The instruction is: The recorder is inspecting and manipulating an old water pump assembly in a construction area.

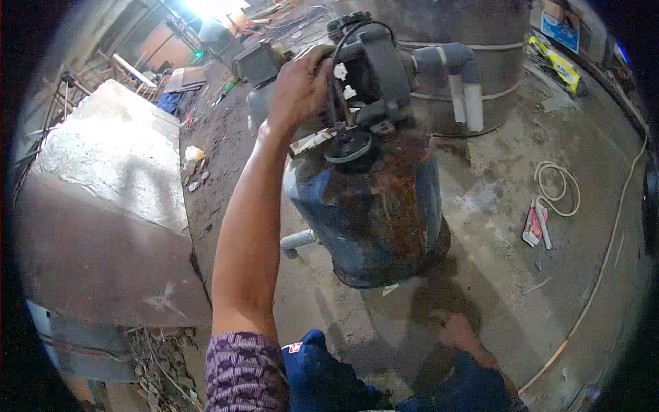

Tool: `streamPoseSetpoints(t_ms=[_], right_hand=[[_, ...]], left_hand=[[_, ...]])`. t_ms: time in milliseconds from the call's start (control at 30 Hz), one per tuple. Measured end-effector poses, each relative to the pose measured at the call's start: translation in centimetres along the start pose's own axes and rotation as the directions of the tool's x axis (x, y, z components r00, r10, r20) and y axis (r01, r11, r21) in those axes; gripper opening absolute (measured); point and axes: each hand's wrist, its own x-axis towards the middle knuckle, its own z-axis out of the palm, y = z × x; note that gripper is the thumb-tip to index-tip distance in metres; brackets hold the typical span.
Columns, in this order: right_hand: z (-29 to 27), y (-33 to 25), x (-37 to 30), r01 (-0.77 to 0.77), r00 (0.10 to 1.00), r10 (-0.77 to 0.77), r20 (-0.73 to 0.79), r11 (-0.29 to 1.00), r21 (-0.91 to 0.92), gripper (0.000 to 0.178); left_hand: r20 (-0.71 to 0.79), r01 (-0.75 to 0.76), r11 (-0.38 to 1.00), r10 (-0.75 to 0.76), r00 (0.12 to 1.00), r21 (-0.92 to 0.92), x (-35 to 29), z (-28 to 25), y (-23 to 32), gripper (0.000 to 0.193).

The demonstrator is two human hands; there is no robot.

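Note:
My left hand (302,86), its arm reaching up from the lower left, is closed over the top of a dirty grey water pump (388,75). Its fingertips curl out of sight behind the pump parts. A black cable (336,75) loops down past the fingers toward a round black fitting (348,145). Under the pump stands a rusty, blue-grey tank (371,213), worn brown across its front. From the tank's lower left side sticks a short grey pipe (298,239). My right hand is out of view.
Behind the pump rises a large grey drum (480,27) with grey pipe elbows (453,55). White cord (559,189) and a small pink packet (530,226) lie on the right floor. A pale slab (117,151) fills the left. A bare foot (467,336) is near the tank.

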Motion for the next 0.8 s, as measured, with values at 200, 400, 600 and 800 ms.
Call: streamPoseSetpoints(t_ms=[200,400,600,800], right_hand=[[-0.6,-0.1,0.6,-0.202,0.956,0.212,0.205,0.977,-0.067,0.059],[0.4,0.3,0.7,-0.143,0.982,0.159,0.101,0.978,-0.152,0.051],[0.9,1.0,0.3,-0.021,1.0,0.021,-0.006,1.0,-0.007,0.045],[0.8,1.2,0.5,0.013,1.0,-0.012,0.006,0.99,-0.142,0.044]], left_hand=[[0.053,0.023,0.999,-0.022,0.998,-0.024,0.1,0.1,0.1,0.039],[0.087,0.069,0.998,-0.069,0.994,-0.005,0.1,-0.3,0.6,0.036],[0.055,0.005,1.0,-0.004,0.998,-0.021,0.1,-0.1,0.5,0.036],[0.053,-0.001,0.999,0.003,0.999,-0.04,0.1,-0.1,0.4,0.038]])
